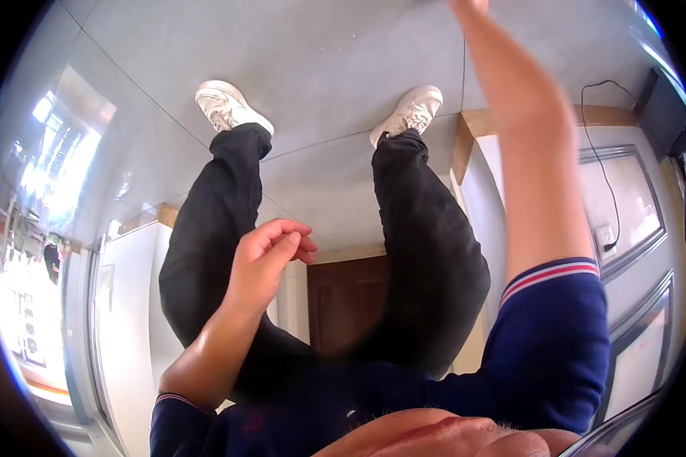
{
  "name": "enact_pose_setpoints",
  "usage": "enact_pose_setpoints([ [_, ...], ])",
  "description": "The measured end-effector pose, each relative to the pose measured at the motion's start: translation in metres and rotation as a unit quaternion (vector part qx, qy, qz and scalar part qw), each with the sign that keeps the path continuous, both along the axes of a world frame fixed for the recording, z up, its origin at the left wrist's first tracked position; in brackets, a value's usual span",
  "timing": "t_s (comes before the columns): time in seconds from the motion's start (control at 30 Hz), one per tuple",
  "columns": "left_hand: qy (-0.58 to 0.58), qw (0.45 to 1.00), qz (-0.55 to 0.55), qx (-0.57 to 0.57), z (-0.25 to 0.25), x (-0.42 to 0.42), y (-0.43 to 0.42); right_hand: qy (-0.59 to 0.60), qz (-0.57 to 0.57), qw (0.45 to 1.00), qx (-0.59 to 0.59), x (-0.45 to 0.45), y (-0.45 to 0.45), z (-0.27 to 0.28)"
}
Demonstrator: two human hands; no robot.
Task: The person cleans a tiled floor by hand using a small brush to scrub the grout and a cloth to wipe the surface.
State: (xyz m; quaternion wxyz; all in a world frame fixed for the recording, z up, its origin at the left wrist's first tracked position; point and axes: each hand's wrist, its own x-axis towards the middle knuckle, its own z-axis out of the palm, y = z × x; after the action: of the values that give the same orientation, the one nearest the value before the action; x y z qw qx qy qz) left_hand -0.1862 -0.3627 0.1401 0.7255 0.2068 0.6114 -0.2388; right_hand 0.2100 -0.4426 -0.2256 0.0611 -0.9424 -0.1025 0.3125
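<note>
Tiled floor [320,175]: one, beyond fingers of left hand [265,255]. Black trousers [431,244]: one pair, two legs; one leg just beside left fingers, other to their right. White laced shoes [222,105]: two, beyond left fingers. Hands: two; left, fingers curled, narrow, thumb close; right hand [472,4], cropped, blurred, finger state cannot be told. Black cable [604,164]: one, well right of left fingers.

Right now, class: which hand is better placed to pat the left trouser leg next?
Left, probably: the left hand is near that black trouser leg; the right hand is farther off, mostly cut off by the top edge.
</note>
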Motion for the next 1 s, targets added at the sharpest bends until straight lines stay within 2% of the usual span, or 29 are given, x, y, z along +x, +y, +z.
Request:
enact_pose_setpoints([
  [0.07,0.007,1.0,-0.003,0.012,-0.004,0.002,-0.007,-0.04,0.005,0.999,0.012,-0.053,-0.077,0.003],
  [0.13,0.003,1.0,-0.015,0.012,-0.008,0.002,-0.021,0.086,0.148,0.97,-0.173,-0.077,-0.165,-0.029],
  [0.17,0.006,1.0,-0.014,-0.007,-0.01,0.004,-0.024,0.129,0.119,0.964,-0.199,-0.096,-0.179,-0.001],
  [0.23,0.02,0.999,-0.007,-0.038,-0.019,0.003,-0.037,0.178,0.048,0.966,-0.18,-0.136,-0.197,0.041],
  [0.3,0.024,0.998,-0.054,-0.001,-0.026,-0.006,-0.048,0.176,-0.015,0.977,-0.121,-0.164,-0.182,0.105],
  [0.37,0.042,0.995,-0.072,0.061,-0.038,-0.025,-0.063,0.184,-0.046,0.98,-0.066,-0.188,-0.177,0.144],
  [0.43,0.049,0.979,-0.167,0.103,-0.043,-0.047,-0.077,0.221,-0.131,0.965,-0.055,-0.203,-0.152,0.205],
  [0.47,0.052,0.968,-0.21,0.124,-0.035,-0.05,-0.083,0.238,-0.136,0.961,-0.044,-0.209,-0.139,0.239],
  [0.57,0.0,0.959,-0.244,0.147,0.008,-0.052,-0.096,0.316,-0.116,0.941,-0.002,-0.23,-0.117,0.306],
  [0.6,-0.016,0.952,-0.269,0.145,0.033,-0.045,-0.093,0.332,-0.119,0.936,0.015,-0.24,-0.115,0.322],
  [0.73,-0.03,0.882,-0.377,0.281,0.103,-0.048,-0.077,0.445,-0.181,0.871,0.101,-0.281,-0.13,0.349],
  [0.87,0.086,0.85,-0.351,0.384,0.139,-0.097,-0.081,0.497,-0.283,0.814,0.101,-0.294,-0.145,0.39],
  [1.0,0.152,0.876,-0.27,0.37,0.161,-0.139,-0.11,0.559,-0.379,0.736,0.048,-0.276,-0.159,0.429],
])
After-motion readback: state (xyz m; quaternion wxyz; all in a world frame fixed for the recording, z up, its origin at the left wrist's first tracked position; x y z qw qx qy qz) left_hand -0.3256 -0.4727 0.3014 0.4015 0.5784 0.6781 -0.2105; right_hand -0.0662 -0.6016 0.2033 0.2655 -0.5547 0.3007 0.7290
